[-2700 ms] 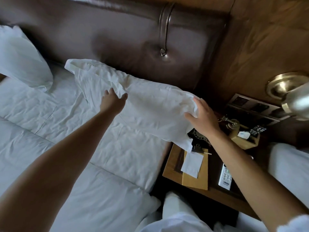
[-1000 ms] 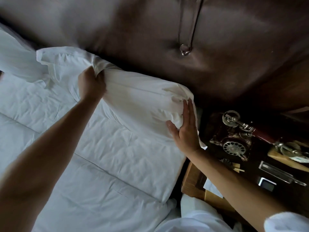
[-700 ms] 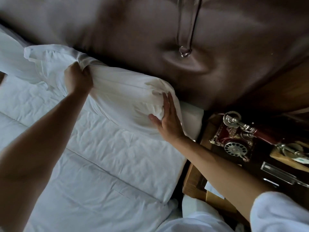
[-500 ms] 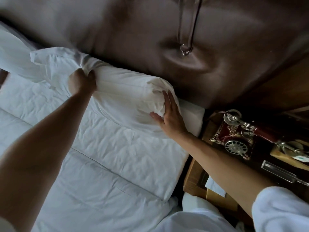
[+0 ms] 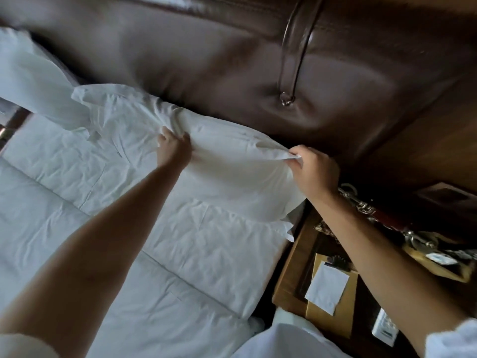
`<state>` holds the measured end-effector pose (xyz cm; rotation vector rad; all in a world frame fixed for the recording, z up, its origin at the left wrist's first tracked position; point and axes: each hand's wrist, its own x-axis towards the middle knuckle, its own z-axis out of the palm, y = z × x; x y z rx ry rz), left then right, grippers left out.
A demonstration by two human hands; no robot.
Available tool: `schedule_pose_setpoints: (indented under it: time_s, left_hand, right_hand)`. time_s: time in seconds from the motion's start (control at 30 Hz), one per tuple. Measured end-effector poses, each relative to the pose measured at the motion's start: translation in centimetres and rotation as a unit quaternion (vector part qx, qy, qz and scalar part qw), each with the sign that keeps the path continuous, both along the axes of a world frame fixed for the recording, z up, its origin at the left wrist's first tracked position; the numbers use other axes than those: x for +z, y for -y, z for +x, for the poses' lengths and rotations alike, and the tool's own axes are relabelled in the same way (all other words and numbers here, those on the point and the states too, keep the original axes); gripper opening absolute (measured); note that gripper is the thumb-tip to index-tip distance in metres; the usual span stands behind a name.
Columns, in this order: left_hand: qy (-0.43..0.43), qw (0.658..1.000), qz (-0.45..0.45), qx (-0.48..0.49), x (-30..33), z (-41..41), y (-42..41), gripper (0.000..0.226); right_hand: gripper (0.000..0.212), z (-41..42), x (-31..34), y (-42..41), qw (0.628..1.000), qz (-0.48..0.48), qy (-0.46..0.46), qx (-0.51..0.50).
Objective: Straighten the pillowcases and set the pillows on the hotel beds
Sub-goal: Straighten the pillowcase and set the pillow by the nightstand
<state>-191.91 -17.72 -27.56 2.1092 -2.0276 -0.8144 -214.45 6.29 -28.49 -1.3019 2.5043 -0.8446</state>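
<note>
The plump white cotton pillow (image 5: 232,171) already lies at the far right of the white-sheeted bed (image 5: 180,254), against the brown leather headboard (image 5: 206,60), while the left hand (image 5: 173,148) bunches its case and the right hand (image 5: 313,169) has its fingers pinching the corner (creases remain, so straightening looks unfinished).

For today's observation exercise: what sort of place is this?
Probably a hotel bedroom: a white-sheeted bed against a padded headboard, and a nightstand holding a notepad.
</note>
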Motion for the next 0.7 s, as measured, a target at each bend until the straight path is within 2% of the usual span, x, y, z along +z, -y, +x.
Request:
schedule_pose_setpoints:
  time_s: [0.1, 0.27, 0.33, 0.47, 0.7]
  left_hand:
    - [0.008, 0.999, 0.021, -0.03, 0.9, 1.5, 0.0, 0.056]
    - [-0.021, 0.996, 0.01, -0.084, 3.7, 4.3, -1.1, 0.051]
    - [-0.036, 0.994, -0.024, -0.104, 5.9, 6.5, -2.4, 0.047]
    - [-0.056, 0.985, -0.093, -0.136, 10.2, 8.8, -4.4, 0.052]
    - [-0.102, 0.94, -0.257, -0.201, 19.9, 14.1, -11.7, 0.056]
  right_hand:
    - [0.027, 0.3, 1.3, -0.3, 0.999, 0.026, 0.004, 0.023]
    - [0.061, 0.8, 5.4, -0.6, 0.998, 0.041, 0.002, 0.052]
    - [0.066, 2.1, 8.4, -0.7, 0.995, 0.035, -0.013, 0.091]
    - [0.074, 4.2, 13.4, -0.5, 0.988, 0.024, -0.039, 0.146]
    - [0.075, 10.1, 22.9, -4.0, 0.973, -0.057, -0.099, 0.201]
